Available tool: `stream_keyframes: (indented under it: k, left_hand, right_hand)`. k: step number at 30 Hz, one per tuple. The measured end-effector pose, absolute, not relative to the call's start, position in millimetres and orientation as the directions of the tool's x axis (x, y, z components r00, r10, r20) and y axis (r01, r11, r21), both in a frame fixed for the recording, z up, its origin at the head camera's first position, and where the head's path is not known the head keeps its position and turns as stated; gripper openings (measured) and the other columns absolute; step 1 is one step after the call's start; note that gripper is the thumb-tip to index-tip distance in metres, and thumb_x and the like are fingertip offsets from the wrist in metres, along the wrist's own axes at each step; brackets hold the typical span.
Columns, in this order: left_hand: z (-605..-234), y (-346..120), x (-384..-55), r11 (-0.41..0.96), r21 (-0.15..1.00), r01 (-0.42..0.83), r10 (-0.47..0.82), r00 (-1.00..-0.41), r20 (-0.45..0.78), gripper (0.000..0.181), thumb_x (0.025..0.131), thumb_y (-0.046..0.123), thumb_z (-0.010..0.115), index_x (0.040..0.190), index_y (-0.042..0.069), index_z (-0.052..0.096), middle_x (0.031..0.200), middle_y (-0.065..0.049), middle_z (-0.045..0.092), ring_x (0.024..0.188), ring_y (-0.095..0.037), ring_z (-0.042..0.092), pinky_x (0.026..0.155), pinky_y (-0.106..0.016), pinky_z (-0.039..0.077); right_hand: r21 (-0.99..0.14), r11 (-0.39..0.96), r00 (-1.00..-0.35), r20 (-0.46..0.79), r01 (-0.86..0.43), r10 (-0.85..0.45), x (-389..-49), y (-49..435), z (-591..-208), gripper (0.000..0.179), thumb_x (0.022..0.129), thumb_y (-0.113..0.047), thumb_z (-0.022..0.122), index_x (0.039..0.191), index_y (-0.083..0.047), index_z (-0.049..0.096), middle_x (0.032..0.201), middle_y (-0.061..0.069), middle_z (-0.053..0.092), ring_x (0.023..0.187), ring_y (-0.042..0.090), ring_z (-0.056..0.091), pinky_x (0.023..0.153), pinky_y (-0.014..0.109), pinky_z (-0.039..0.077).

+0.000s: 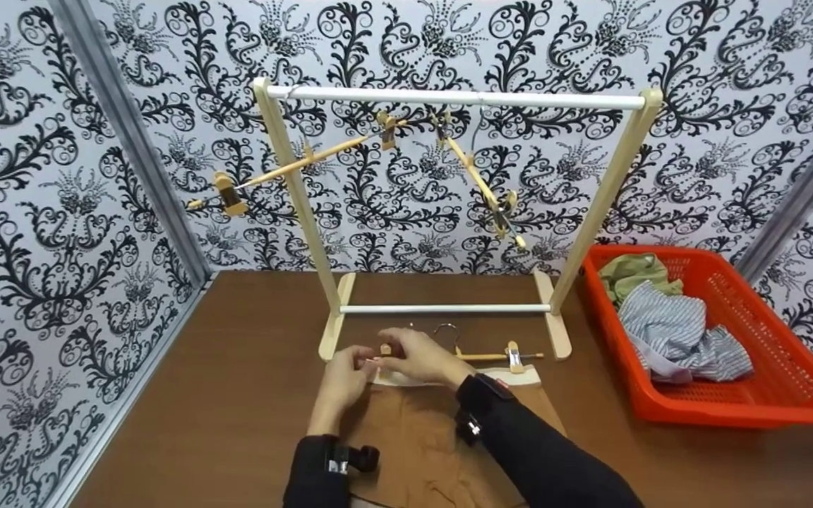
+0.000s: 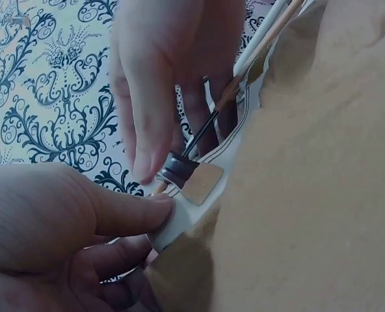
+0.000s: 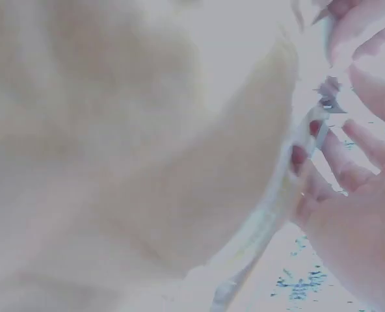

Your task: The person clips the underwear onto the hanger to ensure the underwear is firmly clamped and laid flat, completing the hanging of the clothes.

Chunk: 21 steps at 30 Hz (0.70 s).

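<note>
Garment: tan-brown cloth piece with a white waistband (image 1: pixel 413 441), lying on the brown wood-grain counter (image 1: pixel 237 381), waistband edge away from the person.
Left hand: left hand (image 1: pixel 344 381) pinching the waistband's left corner between thumb and finger.
Right hand: right hand (image 1: pixel 417 355) grasping the small light-wood clip with a dark metal band (image 2: pixel 202 183) at that corner; the right wrist view is washed out.
Hanger: light-wood rod hanger with a metal hook (image 1: pixel 488 357), on the counter along the waistband; its right-end clip (image 1: pixel 514 357) sits over the waistband.
Basket: orange-red perforated plastic basket (image 1: pixel 738 415), right of the garment, holding a green cloth (image 1: pixel 636 275) and a blue-and-white striped cloth (image 1: pixel 671 328).
Rack: pale wooden frame with white rods (image 1: pixel 593 219), beyond the hanger; two similar clip hangers hang from its top rod, left (image 1: pixel 308 161) and right (image 1: pixel 473 173).
Backdrop: white wall panels with black scrollwork (image 1: pixel 406 212).
</note>
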<state>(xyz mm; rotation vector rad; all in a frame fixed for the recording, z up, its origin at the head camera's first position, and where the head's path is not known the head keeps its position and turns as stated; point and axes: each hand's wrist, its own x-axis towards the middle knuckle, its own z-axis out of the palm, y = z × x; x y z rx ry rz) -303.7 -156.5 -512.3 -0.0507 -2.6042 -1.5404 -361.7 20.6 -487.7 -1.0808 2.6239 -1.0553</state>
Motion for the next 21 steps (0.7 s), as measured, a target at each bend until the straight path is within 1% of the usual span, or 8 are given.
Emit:
stream_keyframes:
  k: [3,5,7,11,13,17,19,21]
  left_hand:
    - [-511.4,-154.3,-304.2,0.467,0.881,0.082,-0.045,-0.992,0.117,0.026,0.096,-0.002,0.062,0.121,-0.008,0.063,0.091,-0.013,0.071,0.078,-0.021,0.064,0.067,-0.033,0.051]
    - [-510.7,-153.2,-304.0,0.47,0.878,0.085,-0.053,-0.991,0.125,0.029,0.095,-0.004,0.061,0.123,-0.008,0.062,0.091,-0.014,0.071,0.078,-0.023,0.064,0.068,-0.034,0.051]
    - [-510.1,-151.5,-303.7,0.474,0.876,0.089,-0.058,-0.989,0.133,0.031,0.094,-0.005,0.062,0.124,-0.009,0.061,0.094,-0.016,0.071,0.082,-0.025,0.066,0.072,-0.038,0.053]
    - [-506.7,-147.0,-301.9,0.522,0.845,0.113,-0.068,-0.983,0.173,0.031,0.092,-0.003,0.064,0.122,-0.008,0.063,0.106,-0.02,0.07,0.099,-0.033,0.067,0.087,-0.047,0.053]
    - [-503.5,-144.0,-300.7,0.565,0.814,0.137,-0.073,-0.974,0.215,0.029,0.092,0.0,0.067,0.121,-0.007,0.064,0.11,-0.022,0.067,0.103,-0.037,0.065,0.09,-0.051,0.051]
    - [-495.8,-136.2,-298.4,0.645,0.748,0.16,-0.096,-0.953,0.287,0.03,0.09,0.007,0.073,0.118,-0.003,0.068,0.112,-0.023,0.064,0.104,-0.04,0.06,0.088,-0.053,0.048]
    - [-492.1,-131.2,-297.3,0.671,0.722,0.17,-0.095,-0.946,0.311,0.029,0.09,0.009,0.075,0.117,0.0,0.07,0.115,-0.022,0.063,0.106,-0.04,0.057,0.088,-0.054,0.046]
    - [-488.1,-125.2,-294.6,0.68,0.707,0.194,-0.08,-0.939,0.334,0.028,0.09,0.011,0.075,0.115,0.001,0.071,0.117,-0.021,0.062,0.109,-0.04,0.055,0.089,-0.055,0.045]
  right_hand:
    - [-0.657,0.498,-0.745,0.148,-0.565,-0.651,-355.4,32.6,-473.0,0.052,0.098,-0.02,0.068,0.141,0.005,0.052,0.135,0.022,0.06,0.12,0.035,0.061,0.102,0.046,0.048]
    - [-0.665,0.503,-0.76,0.152,-0.551,-0.632,-350.6,46.1,-463.5,0.052,0.098,-0.022,0.067,0.141,0.003,0.053,0.138,0.022,0.058,0.124,0.037,0.058,0.104,0.049,0.046]
    - [-0.684,0.495,-0.774,0.165,-0.536,-0.611,-345.6,63.8,-456.8,0.051,0.098,-0.023,0.067,0.14,0.003,0.053,0.138,0.024,0.058,0.124,0.04,0.057,0.105,0.053,0.044]
    - [-0.701,0.507,-0.818,0.193,-0.501,-0.541,-334.4,105.9,-451.3,0.051,0.099,-0.025,0.065,0.14,0.003,0.054,0.135,0.025,0.059,0.122,0.043,0.057,0.104,0.057,0.043]
    - [-0.725,0.512,-0.852,0.199,-0.46,-0.484,-328.9,126.2,-451.3,0.049,0.099,-0.024,0.066,0.139,0.003,0.054,0.133,0.024,0.061,0.121,0.042,0.058,0.104,0.057,0.043]
    - [-0.767,0.523,-0.917,0.213,-0.371,-0.338,-316.3,162.8,-453.8,0.047,0.098,-0.017,0.068,0.136,0.008,0.055,0.128,0.027,0.063,0.116,0.043,0.06,0.102,0.057,0.045]
    - [-0.766,0.559,-0.945,0.21,-0.319,-0.25,-309.9,178.8,-456.4,0.048,0.098,-0.017,0.068,0.135,0.011,0.055,0.129,0.028,0.062,0.116,0.044,0.06,0.102,0.056,0.045]
    - [-0.766,0.593,-0.968,0.176,-0.248,-0.178,-303.3,193.4,-458.7,0.049,0.099,-0.019,0.067,0.136,0.012,0.054,0.129,0.03,0.061,0.116,0.044,0.061,0.101,0.055,0.046]
